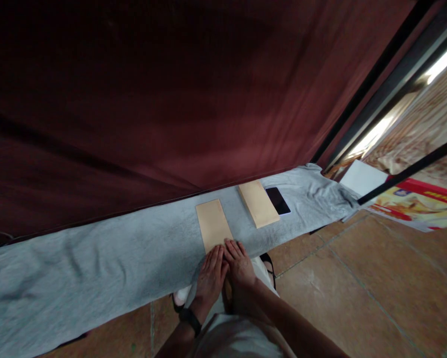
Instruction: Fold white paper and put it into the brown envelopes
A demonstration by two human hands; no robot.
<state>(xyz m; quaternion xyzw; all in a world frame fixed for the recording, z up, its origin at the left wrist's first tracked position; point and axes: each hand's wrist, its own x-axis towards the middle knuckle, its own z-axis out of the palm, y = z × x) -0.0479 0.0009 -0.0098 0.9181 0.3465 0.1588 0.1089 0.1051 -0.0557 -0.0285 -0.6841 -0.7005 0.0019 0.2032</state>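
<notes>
A flat tan paper envelope lies on the grey cloth in front of me. Both hands rest at its near edge, side by side with the fingertips close together. My left hand, with a dark band on the wrist, lies flat with its fingers stretched over the near left corner. Fingers out as well, my right hand lies at the near right corner. To the right is a thicker tan stack of envelopes. A dark-screened phone sits partly against that stack's right side.
The grey cloth covers a long narrow surface below a dark red curtain. Black metal bars stand at the right. Beyond are a white box and a red and yellow carton above the tiled floor.
</notes>
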